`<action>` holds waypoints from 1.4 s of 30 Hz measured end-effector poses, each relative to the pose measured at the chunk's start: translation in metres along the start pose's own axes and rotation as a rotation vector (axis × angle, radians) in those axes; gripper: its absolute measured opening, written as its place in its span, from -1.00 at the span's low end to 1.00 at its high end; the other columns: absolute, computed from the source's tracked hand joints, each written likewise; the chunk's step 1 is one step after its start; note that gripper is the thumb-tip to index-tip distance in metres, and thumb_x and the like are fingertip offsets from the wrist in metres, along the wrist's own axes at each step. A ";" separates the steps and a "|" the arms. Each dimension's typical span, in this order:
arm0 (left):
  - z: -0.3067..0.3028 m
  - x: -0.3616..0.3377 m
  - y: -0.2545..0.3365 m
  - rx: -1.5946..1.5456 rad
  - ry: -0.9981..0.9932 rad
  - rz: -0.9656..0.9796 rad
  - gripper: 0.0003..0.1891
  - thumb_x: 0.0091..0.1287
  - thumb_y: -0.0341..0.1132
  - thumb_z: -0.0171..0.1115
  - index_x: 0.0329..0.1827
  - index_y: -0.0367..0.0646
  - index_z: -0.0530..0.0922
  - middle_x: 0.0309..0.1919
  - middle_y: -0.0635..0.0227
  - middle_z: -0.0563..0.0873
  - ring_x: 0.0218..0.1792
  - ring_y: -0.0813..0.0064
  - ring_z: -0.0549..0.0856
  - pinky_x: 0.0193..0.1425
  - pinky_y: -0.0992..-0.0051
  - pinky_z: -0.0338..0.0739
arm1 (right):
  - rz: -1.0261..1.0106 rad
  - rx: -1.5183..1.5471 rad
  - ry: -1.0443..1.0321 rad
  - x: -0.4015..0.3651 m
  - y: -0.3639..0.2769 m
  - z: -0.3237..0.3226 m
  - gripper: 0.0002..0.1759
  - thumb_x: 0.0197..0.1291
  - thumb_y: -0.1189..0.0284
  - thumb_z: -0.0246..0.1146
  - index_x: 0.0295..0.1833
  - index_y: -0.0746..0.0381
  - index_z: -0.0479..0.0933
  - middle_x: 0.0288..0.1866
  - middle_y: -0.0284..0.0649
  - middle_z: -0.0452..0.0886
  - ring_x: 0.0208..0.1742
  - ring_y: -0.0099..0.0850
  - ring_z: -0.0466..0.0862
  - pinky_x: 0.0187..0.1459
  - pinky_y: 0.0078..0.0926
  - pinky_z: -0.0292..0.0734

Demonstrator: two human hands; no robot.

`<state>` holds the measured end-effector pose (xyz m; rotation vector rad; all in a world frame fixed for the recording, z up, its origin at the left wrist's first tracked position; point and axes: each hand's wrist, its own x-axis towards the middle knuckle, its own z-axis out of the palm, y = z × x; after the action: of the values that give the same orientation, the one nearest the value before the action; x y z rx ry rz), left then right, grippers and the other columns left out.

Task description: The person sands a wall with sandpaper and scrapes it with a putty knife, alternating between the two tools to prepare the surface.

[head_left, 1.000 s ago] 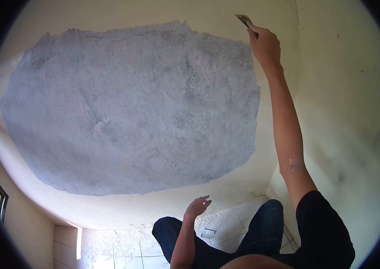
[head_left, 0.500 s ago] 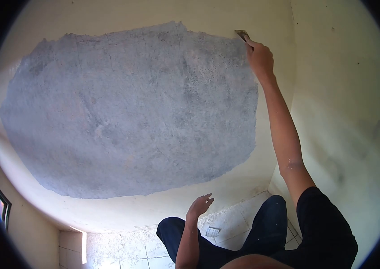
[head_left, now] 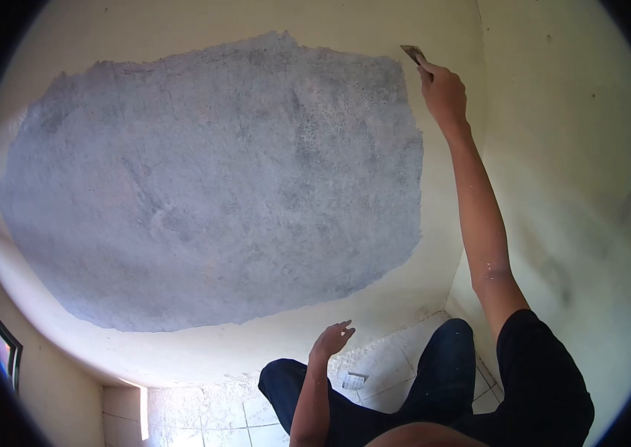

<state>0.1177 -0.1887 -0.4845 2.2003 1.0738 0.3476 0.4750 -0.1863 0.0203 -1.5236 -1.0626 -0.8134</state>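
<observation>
A scraper (head_left: 411, 53) with a flat blade is held in my right hand (head_left: 445, 93), its tip at the cream wall (head_left: 352, 30) just beyond the upper right corner of a large bare grey patch (head_left: 218, 186). The patch has a ragged edge with cream paint all round it. Low in the view, my left hand (head_left: 332, 339) hangs in front of the wall's lower part, its fingers slightly bent and apart, holding nothing.
My knees (head_left: 445, 357) are bent over a white tiled floor (head_left: 256, 413) dusted with debris. A small pale packet-like item (head_left: 353, 381) lies between them. Another wall (head_left: 576, 186) meets this one at the right. A dark-framed object (head_left: 2, 339) is at the lower left.
My right hand and the scraper have moved right, off the patch's corner onto the painted wall. The view has shifted slightly. My left hand has hardly moved.
</observation>
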 end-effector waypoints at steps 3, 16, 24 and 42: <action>0.007 0.008 -0.002 -0.003 -0.005 0.007 -0.48 0.59 0.02 0.20 0.45 -0.10 0.62 0.17 -0.07 0.79 0.21 -0.09 0.75 0.35 0.12 0.60 | 0.004 -0.010 -0.035 -0.012 0.016 -0.010 -0.67 0.55 0.22 0.22 0.30 -0.05 0.74 -0.08 0.08 0.80 -0.01 0.08 0.79 0.04 -0.03 0.68; 0.018 0.006 -0.003 0.053 -0.044 0.000 -0.48 0.58 0.02 0.22 0.45 -0.10 0.62 0.15 -0.03 0.81 0.21 -0.07 0.76 0.34 0.12 0.61 | -0.061 0.030 0.054 0.029 0.013 -0.023 -0.67 0.54 0.23 0.25 0.29 -0.06 0.74 -0.11 0.03 0.80 -0.10 0.07 0.78 -0.02 -0.09 0.68; 0.034 0.016 -0.013 0.017 -0.085 0.026 -0.46 0.59 0.03 0.20 0.45 -0.13 0.61 0.16 0.00 0.81 0.24 -0.03 0.74 0.37 0.16 0.60 | 0.010 0.034 -0.079 -0.040 0.038 -0.033 -0.66 0.55 0.22 0.24 0.33 -0.12 0.71 -0.16 0.03 0.79 -0.15 0.06 0.77 -0.06 -0.10 0.66; 0.006 -0.011 0.023 -0.094 0.020 0.105 -0.60 0.58 -0.24 0.26 0.42 -0.10 0.65 0.11 0.03 0.82 0.05 0.07 0.82 0.20 0.22 0.68 | 0.233 0.222 -0.116 -0.130 0.133 -0.004 -0.59 0.56 0.25 0.25 0.45 -0.12 0.63 -0.50 -0.06 0.43 -0.49 -0.38 0.34 -0.32 -0.40 0.44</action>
<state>0.1275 -0.2106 -0.4735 2.1779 0.9358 0.4577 0.5501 -0.2232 -0.1453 -1.4837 -1.0008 -0.4358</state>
